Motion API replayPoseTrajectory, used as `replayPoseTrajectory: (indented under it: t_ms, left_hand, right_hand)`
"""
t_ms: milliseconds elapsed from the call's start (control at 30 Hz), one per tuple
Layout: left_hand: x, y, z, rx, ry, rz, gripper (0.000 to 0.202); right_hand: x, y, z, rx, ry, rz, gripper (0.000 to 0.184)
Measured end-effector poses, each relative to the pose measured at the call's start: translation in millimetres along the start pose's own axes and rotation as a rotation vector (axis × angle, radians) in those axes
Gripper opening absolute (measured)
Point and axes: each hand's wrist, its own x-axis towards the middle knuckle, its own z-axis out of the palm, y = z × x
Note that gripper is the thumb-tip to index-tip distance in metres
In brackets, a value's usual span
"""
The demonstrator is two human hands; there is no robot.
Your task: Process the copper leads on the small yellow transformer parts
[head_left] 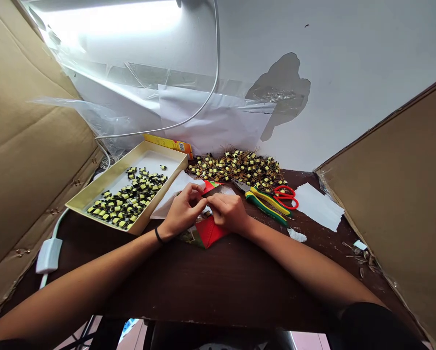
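My left hand (181, 210) and my right hand (231, 212) meet over a red and green printed sheet (211, 232) on the dark table. Both are closed in a pinch, fingertips almost touching. Between them shows a small dark and pale part (206, 212), too small and covered to make out fully. Behind the hands lies a heap of small yellow-taped coils with loose copper-coloured wires (239, 165). To the left, a shallow cardboard tray (74, 206) holds many similar yellow and black coils (130, 197) without long wires.
Pliers with green and yellow handles (267, 204) and red-handled scissors (286, 196) lie right of my hands. Torn white paper (318, 205) and scraps (361, 253) are farther right. Cardboard walls (396, 194) flank the table. A white cable with a switch (49, 255) runs along the left.
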Motion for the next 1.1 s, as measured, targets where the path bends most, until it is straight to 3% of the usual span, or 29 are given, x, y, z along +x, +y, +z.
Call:
replayPoseTrajectory:
  t_ms: [133,267,367,467,533,600,767,1100]
  left_hand:
    - [1,-3,1.0,-0.058,0.049,-0.059,0.021]
    - [2,-3,1.3,-0.18,0.069,-0.155,0.028]
    - [1,-1,0.0,-0.272,0.042,-0.172,0.034]
    - [1,1,-1.5,-0.351,-0.008,-0.133,0.036]
    - [1,0,-1.8,-0.381,-0.032,-0.1,0.037]
    - [1,-1,-1.7,-0.404,-0.051,-0.08,0.038]
    - [1,-2,-1.3,-0.438,-0.075,-0.094,0.038]
    - [0,1,-2.9,-0.39,-0.06,-0.099,0.036]
  right_hand:
    - [2,0,-2,-0.123,0.0,-0.105,0.018]
    - [5,-5,-8,0.029,0.05,-0.092,0.019]
    - [8,-8,-11,0.352,0.106,0.269,0.015]
    - [14,-7,-10,0.893,0.102,0.728,0.007]
    - [18,-4,-8,1.246,0.072,0.903,0.019]
    - [20,-3,-8,1.461,0.037,0.995,0.031]
    - [20,-3,-9,1.635,0.003,1.086,0.039]
    - [18,-1,-5,1.729,-0.013,1.113,0.044]
